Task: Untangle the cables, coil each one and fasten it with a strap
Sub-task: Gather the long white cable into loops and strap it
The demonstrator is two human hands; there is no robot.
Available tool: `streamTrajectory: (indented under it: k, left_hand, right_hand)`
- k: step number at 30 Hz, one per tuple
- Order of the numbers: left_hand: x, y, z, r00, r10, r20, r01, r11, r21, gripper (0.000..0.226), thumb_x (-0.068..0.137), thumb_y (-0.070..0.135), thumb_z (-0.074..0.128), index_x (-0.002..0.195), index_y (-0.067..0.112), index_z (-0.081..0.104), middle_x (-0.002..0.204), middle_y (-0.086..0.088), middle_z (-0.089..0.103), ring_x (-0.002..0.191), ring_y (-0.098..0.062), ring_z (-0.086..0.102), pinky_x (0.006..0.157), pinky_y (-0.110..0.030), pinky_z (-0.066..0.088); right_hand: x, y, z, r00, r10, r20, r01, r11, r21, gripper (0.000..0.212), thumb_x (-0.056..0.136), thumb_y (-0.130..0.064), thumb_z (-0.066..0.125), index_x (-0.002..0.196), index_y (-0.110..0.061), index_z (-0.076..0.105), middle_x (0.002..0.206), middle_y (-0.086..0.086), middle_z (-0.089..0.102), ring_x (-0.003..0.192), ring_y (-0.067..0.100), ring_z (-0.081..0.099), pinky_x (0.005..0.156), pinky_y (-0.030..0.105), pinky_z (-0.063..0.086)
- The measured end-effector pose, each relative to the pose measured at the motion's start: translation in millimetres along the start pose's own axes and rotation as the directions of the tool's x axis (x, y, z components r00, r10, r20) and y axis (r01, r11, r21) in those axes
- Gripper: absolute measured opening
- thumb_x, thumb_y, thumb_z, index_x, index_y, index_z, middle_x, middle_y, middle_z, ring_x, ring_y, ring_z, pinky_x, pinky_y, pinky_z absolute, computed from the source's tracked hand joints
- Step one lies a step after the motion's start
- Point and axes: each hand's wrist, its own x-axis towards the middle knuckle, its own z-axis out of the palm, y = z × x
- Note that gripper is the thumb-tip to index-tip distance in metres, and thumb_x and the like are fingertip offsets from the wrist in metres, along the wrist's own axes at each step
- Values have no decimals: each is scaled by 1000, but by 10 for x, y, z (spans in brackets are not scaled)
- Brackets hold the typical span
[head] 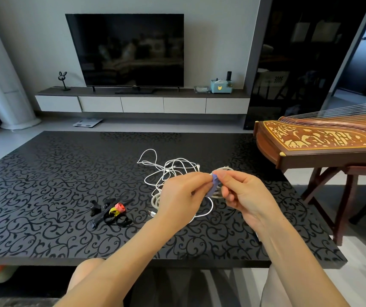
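Above the black patterned table my left hand and my right hand meet. Between their fingertips they pinch a purple strap that wraps a small coil of white cable, most of it hidden behind the fingers. A loose tangle of white cables lies on the table behind and under the hands. One plug end shows by my left wrist. A little pile of spare straps, black, yellow and pink, lies to the left of the hands.
A wooden zither on a stand reaches over the table's right edge. Beyond the table stand a TV and a low cabinet. My knees show under the near table edge.
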Motion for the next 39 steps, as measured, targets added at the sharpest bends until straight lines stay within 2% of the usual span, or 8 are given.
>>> streamTrajectory:
  k: [7,18,22,26,29,35,37,39]
  left_hand:
    - [8,33,43,988,-149,-37,148,989,-28,18,84,26,51,87,23,68,78,7,61,57,-6,49,54,-9,33]
    - [34,73,-4,986,-164,28,165,986,-33,20,86,37,47,98,28,61,63,3,63,54,-14,50,53,-20,38]
    - [32,83,-98,969,-80,234,68,996,59,34,86,33,54,115,18,63,77,11,67,69,-9,54,62,-7,35]
    - [-10,30,-82,916,-163,365,93,975,203,40,92,22,58,129,10,49,107,-5,67,94,-20,59,75,-22,35]
    - [-3,-9,-57,884,-243,400,120,944,309,28,98,25,48,121,9,52,103,-10,65,93,-29,58,74,-30,38]
    - [75,-11,57,820,-316,477,79,888,453,12,97,15,45,95,7,53,94,-13,63,87,-32,58,73,-37,42]
    - [39,-52,79,830,-285,479,42,889,456,15,98,19,44,97,7,53,96,-11,63,87,-31,57,71,-35,40]
    - [-18,-112,72,853,-246,460,13,892,452,21,99,27,41,96,9,51,93,-9,63,83,-31,58,69,-36,39]
  right_hand:
    - [-83,68,18,966,-256,-39,256,967,-8,19,97,-13,49,96,-10,68,60,7,62,48,8,49,46,14,38]
    - [-65,117,-17,924,-382,2,381,919,-105,11,88,0,61,85,-7,68,62,12,64,48,17,52,48,20,45]
    - [-12,163,-52,919,-393,-34,378,900,-216,11,94,-8,55,89,-8,65,55,3,58,45,14,49,47,20,43]
    - [3,122,-94,919,-393,-4,368,864,-343,16,97,-10,49,86,-14,60,54,4,55,42,14,51,44,18,41]
    - [13,83,-112,896,-444,19,395,777,-490,18,97,-8,46,84,-16,56,54,3,55,45,16,56,48,21,43]
    - [157,-71,-38,720,-680,138,523,401,-752,14,93,-1,47,83,-9,54,59,-3,54,56,12,52,56,29,43]
    - [179,-42,-17,757,-641,124,508,459,-729,14,93,-1,45,84,-7,53,61,-2,55,58,15,55,57,34,46]
    - [145,-35,-11,851,-521,62,443,648,-620,14,94,-2,43,85,-7,53,63,1,59,58,16,60,54,31,49]
